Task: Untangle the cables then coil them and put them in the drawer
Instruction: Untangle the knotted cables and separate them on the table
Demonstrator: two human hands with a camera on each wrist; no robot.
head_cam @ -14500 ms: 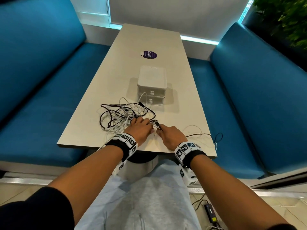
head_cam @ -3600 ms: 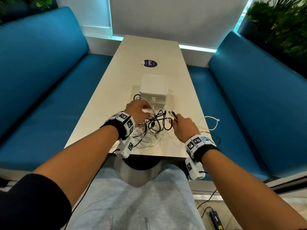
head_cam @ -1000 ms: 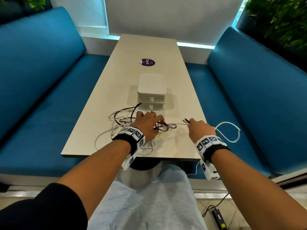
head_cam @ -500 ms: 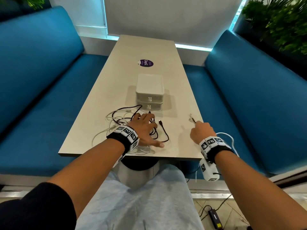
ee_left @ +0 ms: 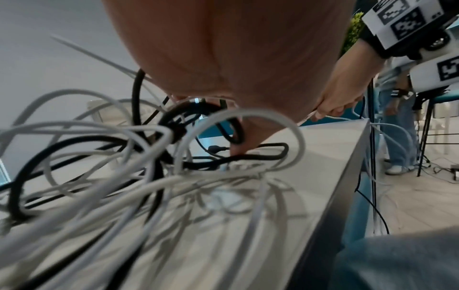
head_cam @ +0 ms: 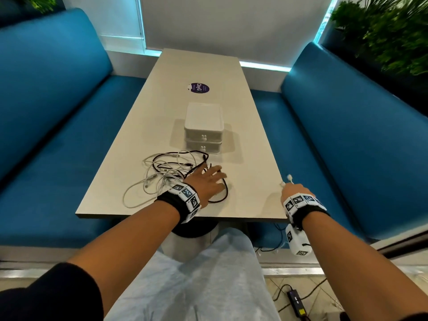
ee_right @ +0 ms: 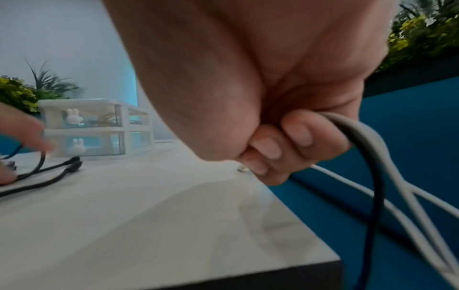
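A tangle of white and black cables lies on the near left part of the table. My left hand lies flat on its right side, fingers spread straight, pressing the cables down. A black cable loop curls round its thumb side. At the table's right edge my right hand grips a white cable, whose ends stick up from the fist. The rest of it hangs off the edge. A white two-drawer unit stands mid-table with both drawers closed.
Blue benches flank the table on both sides. A purple sticker lies beyond the drawers. A power adapter with leads sits on the floor at right. A person stands past the table edge in the left wrist view.
My right hand has pulled the white cable rightwards out of the tangle to the table's right edge. My left hand has flattened and stays on the pile.
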